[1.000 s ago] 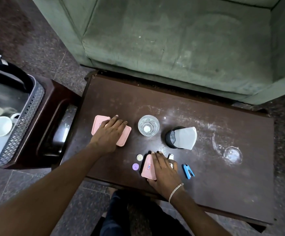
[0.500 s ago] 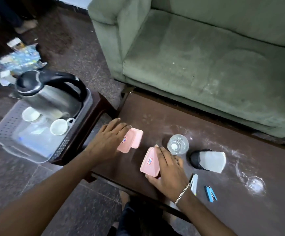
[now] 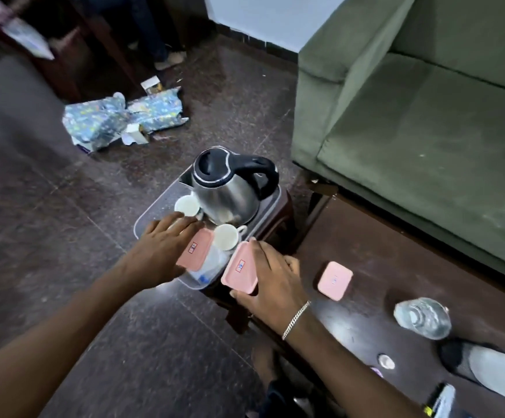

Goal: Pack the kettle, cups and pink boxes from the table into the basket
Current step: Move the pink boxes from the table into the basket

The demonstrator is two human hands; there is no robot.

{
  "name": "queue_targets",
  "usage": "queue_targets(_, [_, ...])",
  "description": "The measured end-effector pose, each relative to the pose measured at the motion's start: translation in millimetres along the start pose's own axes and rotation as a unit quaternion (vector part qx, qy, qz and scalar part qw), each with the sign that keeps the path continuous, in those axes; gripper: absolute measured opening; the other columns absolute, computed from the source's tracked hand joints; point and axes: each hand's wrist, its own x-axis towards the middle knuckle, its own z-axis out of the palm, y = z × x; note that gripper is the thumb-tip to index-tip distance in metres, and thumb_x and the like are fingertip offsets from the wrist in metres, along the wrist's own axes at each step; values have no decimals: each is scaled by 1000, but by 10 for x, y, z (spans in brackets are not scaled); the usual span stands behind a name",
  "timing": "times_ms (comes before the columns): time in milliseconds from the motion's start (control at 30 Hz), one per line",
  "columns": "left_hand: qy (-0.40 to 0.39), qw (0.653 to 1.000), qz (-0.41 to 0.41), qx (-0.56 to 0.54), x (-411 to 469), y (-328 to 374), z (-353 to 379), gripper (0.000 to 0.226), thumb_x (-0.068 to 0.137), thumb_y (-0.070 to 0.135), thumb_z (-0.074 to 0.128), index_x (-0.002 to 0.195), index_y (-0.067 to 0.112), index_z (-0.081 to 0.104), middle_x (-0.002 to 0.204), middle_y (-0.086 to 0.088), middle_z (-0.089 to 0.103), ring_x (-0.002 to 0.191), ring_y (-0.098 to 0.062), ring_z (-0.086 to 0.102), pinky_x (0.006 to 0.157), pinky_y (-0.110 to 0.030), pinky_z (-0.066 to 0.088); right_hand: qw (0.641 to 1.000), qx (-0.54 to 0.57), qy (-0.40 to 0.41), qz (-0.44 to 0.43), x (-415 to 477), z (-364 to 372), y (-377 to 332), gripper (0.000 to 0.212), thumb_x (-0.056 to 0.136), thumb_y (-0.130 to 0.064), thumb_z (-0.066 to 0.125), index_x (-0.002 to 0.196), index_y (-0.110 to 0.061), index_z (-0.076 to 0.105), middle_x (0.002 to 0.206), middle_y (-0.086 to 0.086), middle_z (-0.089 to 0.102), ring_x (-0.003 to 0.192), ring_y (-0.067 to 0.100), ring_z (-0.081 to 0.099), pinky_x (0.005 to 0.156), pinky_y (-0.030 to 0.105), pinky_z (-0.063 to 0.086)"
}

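Note:
The grey basket stands on a small dark stool, left of the table. In it are the steel kettle with a black lid and handle, and two white cups. My left hand holds a pink box over the basket's near part. My right hand grips a second pink box at the basket's near right edge. A third pink box lies on the dark wooden table.
A green sofa runs behind the table. A clear glass, a dark cup holding something white and small items lie on the table's right. Wrapped parcels lie on the floor beyond the basket. Someone's feet show by dark furniture at the back.
Both hands have lifted a pink box off the table and carried it left to the basket. My view has swung left. One pink box stays on the table.

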Motion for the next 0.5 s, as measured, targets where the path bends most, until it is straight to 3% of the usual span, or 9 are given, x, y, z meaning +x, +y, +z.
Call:
queue_targets(133, [-35, 999, -4, -24, 0, -444, 140, 109, 66, 47, 91, 158, 21, 38, 160, -1, 42, 145, -29, 39, 113, -47, 41, 1000, -9, -27, 5, 325, 319, -318, 102, 61, -70, 67, 144, -16, 41, 135, 1, 54, 119, 24, 49, 91, 43, 43])
queue_targets(367, [-114, 985, 21, -128, 289, -857, 430, 112, 71, 27, 91, 162, 22, 26, 168, 5, 22, 145, -22, 44, 113, -35, 45, 998, -29, -52, 30, 616, 821, -651, 93, 64, -69, 68, 143, -31, 38, 131, 4, 52, 111, 28, 49, 84, 46, 44])
queue_targets(500, [-147, 974, 45, -167, 517, -972, 521, 107, 68, 18, 90, 158, 18, 32, 161, 2, 30, 135, -25, 55, 107, -37, 49, 996, -54, -56, 46, 718, 974, -721, 80, 68, -66, 66, 139, -42, 40, 133, 5, 48, 109, 31, 44, 80, 49, 41])
